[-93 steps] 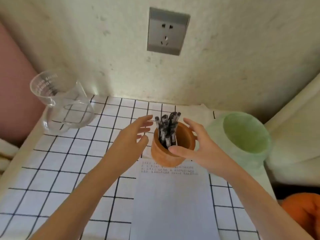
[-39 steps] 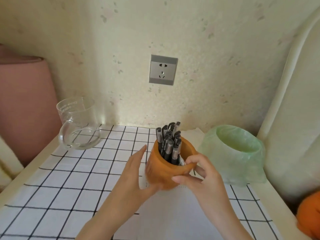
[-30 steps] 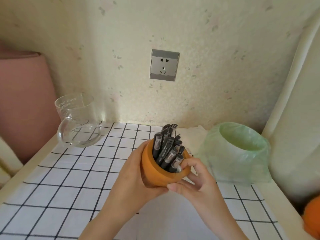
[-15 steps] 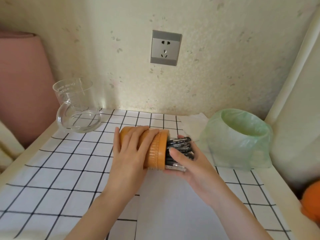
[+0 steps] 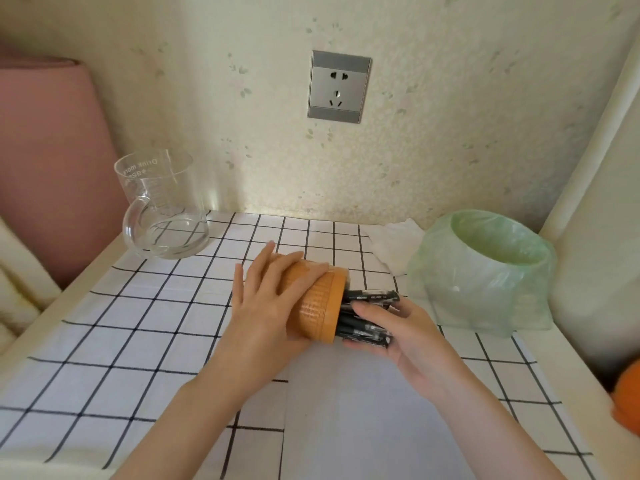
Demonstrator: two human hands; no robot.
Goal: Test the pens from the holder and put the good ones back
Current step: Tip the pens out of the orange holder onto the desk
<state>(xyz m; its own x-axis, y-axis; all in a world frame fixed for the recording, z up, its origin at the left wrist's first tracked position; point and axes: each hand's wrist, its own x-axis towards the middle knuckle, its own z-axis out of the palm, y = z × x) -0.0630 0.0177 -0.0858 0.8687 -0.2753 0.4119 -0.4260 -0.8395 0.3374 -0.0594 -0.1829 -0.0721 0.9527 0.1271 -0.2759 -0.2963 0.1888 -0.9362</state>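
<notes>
The orange pen holder [image 5: 320, 306] lies tipped on its side above the table, its mouth facing right. My left hand [image 5: 263, 306] holds it from the left, fingers spread over its top and wall. Several black pens [image 5: 370, 299] stick out of the mouth to the right. My right hand [image 5: 398, 327] cups the bundle from below, with the thumb over the pens. A white sheet of paper [image 5: 363, 410] lies on the checked cloth below both hands.
A glass measuring jug [image 5: 162, 209] stands at the back left. A small bin lined with a green bag [image 5: 485, 271] stands at the right, a crumpled tissue [image 5: 394, 244] beside it. A wall socket [image 5: 339, 86] is behind. Something orange [image 5: 627, 400] sits past the table's right edge.
Both hands lifted the upright holder off the table and tipped it onto its side, mouth to the right. The pens have slid partway out into my right hand.
</notes>
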